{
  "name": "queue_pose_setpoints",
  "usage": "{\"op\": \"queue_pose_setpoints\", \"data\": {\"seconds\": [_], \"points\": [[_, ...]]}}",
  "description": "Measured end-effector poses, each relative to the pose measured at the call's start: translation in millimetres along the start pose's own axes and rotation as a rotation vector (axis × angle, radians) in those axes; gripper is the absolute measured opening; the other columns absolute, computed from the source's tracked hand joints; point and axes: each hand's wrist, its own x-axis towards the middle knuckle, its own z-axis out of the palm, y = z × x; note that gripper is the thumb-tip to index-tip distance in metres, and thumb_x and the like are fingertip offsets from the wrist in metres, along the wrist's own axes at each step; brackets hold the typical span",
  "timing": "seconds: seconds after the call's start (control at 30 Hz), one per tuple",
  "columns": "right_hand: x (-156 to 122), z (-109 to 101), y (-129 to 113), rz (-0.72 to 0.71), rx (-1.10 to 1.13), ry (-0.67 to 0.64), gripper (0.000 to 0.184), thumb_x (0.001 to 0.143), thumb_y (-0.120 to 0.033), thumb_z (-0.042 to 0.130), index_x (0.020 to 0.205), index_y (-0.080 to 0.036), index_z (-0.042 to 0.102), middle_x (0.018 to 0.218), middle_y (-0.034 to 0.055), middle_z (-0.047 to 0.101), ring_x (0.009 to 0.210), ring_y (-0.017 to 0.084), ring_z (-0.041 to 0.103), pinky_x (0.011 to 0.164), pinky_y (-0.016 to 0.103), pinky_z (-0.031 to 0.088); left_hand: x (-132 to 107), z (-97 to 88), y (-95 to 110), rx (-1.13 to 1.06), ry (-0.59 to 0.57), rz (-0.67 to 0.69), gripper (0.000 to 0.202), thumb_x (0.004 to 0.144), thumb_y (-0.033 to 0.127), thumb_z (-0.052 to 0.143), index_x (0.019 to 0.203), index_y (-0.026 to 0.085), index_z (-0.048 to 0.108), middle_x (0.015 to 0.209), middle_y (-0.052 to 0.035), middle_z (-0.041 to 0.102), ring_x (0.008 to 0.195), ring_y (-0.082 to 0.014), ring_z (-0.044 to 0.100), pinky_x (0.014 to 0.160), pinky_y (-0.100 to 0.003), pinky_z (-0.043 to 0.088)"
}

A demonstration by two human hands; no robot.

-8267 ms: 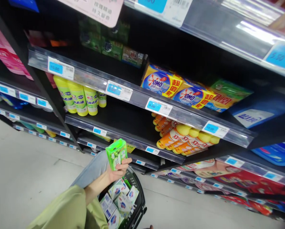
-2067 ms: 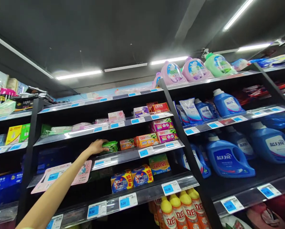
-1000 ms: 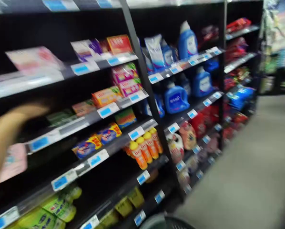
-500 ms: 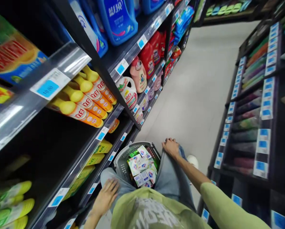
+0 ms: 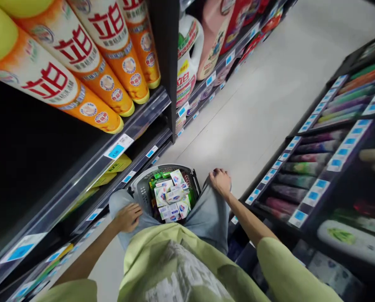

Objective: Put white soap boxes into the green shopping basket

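My left hand [image 5: 129, 217] rests on my bent left knee, its fingers lying over the denim and holding nothing. On the other knee lies my right hand [image 5: 220, 181], also holding nothing, with its fingers laid over the kneecap. Between my legs stands a grey plastic basket [image 5: 140, 191] with holes in its side. A pile of small white boxes [image 5: 174, 193] with red and blue logos fills it, and some green packs [image 5: 162, 175] show at its far side.
A shelf at left carries orange and white bottles [image 5: 77, 54] with yellow caps; yellow packs [image 5: 120, 164] sit below. Laundry jugs [image 5: 189, 58] stand farther along. Shelves with rolled or folded goods [image 5: 306, 157] line the right. A pale aisle floor [image 5: 253, 96] runs between.
My view has dropped lower and closer to the left shelf, so the orange bottles look larger. My knees are bent more. Both hands stay on the knees.
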Motion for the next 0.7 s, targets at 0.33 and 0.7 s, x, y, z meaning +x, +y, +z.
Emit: {"op": "queue_pose_setpoints", "data": {"seconds": [0.33, 0.7], "points": [[-17.5, -24.7, 15.2, 0.01, -0.122, -0.199, 0.042, 0.102, -0.04, 0.04, 0.113, -0.013, 0.071, 0.118, 0.0178, 0.067, 0.113, 0.033, 0.056, 0.088, 0.038, 0.048, -27.8, -5.3, 4.6, -0.162, -0.025, 0.042, 0.028, 0.08, 0.017, 0.048, 0.099, 0.02, 0.068, 0.102, -0.0135, 0.072, 0.106, -0.031, 0.063, 0.103, -0.05, 0.047], [-114.3, -50.1, 52.7, 0.076, -0.167, -0.382, 0.031, 0.099, -0.035, 0.047, 0.109, -0.016, 0.07, 0.117, 0.0118, 0.07, 0.112, 0.031, 0.057, 0.084, 0.036, 0.046, -80.2, -2.9, 76.2, -0.267, -0.307, 0.101, 0.025, 0.073, 0.02, 0.056, 0.096, 0.023, 0.067, 0.101, -0.0087, 0.072, 0.105, -0.0297, 0.062, 0.104, -0.047, 0.045]]}}
